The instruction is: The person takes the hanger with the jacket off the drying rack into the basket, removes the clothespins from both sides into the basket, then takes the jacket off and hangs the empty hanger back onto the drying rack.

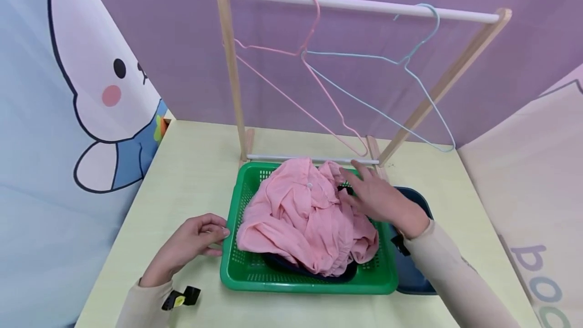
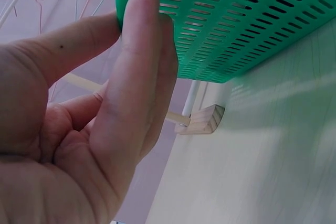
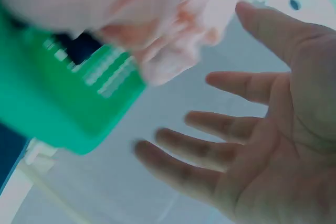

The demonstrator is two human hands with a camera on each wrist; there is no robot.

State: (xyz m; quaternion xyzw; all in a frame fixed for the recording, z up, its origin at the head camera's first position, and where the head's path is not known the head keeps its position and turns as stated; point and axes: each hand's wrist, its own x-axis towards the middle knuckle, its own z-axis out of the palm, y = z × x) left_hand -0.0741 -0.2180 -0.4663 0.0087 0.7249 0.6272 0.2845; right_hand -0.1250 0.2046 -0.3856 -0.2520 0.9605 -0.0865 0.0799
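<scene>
A crumpled pink garment (image 1: 305, 211) with a small button lies heaped in a green plastic basket (image 1: 391, 280). Beneath the cloth, part of a dark item (image 1: 314, 271) shows; its kind is hard to tell. My left hand (image 1: 198, 239) pinches the basket's left rim between thumb and fingers, as the left wrist view shows at the slotted wall (image 2: 226, 24). Over the garment's right side hovers my right hand (image 1: 375, 194), fingers spread and holding nothing. In the right wrist view its palm (image 3: 273, 135) faces the cloth (image 3: 173, 40), apart from it.
Behind the basket stands a wooden rack with a white rail (image 1: 364, 4). A pink hanger (image 1: 309, 49) and a light blue hanger (image 1: 407, 59) hang from it. Right of the basket, partly under my right forearm, is a dark blue tray (image 1: 414, 272). The tabletop (image 1: 191, 166) is pale yellow.
</scene>
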